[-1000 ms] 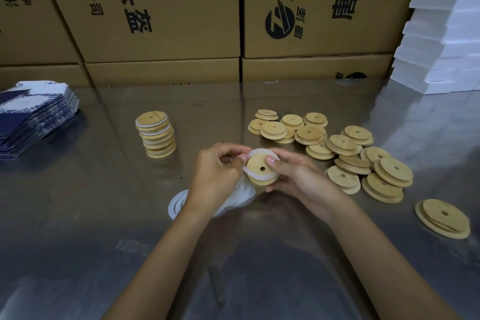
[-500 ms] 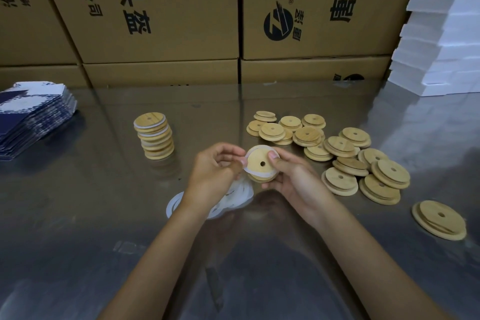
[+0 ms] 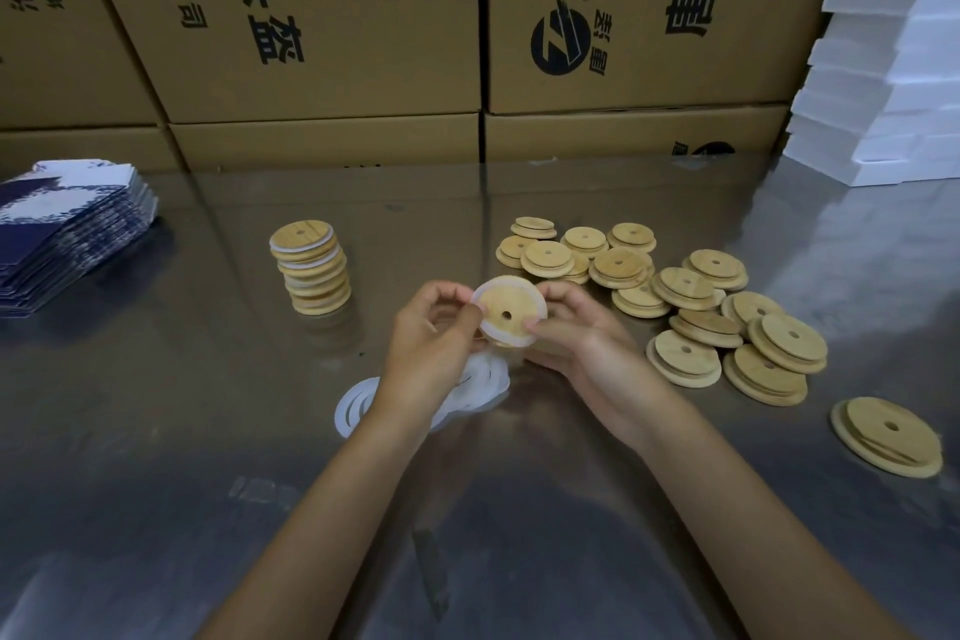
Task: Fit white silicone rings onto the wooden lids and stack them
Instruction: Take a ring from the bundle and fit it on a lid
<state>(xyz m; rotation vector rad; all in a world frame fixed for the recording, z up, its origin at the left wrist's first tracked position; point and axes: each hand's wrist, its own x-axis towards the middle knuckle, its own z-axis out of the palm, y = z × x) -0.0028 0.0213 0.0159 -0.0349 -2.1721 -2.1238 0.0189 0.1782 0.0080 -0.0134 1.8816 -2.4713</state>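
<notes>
Above the table's middle I hold a round wooden lid (image 3: 505, 308) with a centre hole, and a white silicone ring (image 3: 514, 339) sits around its rim. My left hand (image 3: 431, 343) pinches the lid's left edge. My right hand (image 3: 582, 333) pinches its right edge. Loose white rings (image 3: 358, 403) lie on the table under my left wrist, partly hidden. A stack of ringed lids (image 3: 311, 268) stands to the left. Several bare wooden lids (image 3: 685, 296) are scattered to the right.
The shiny metal table (image 3: 208, 431) bears a single wooden lid (image 3: 888, 434) near the right edge and a pile of blue-and-white flat packs (image 3: 62, 229) at far left. Cardboard boxes (image 3: 322, 26) line the back. White foam blocks (image 3: 893, 68) are stacked at the back right.
The ring, which hung loose over the lid's edge a second ago, now sits around the whole rim. Both hands have lifted the lid slightly and tilted its face toward me.
</notes>
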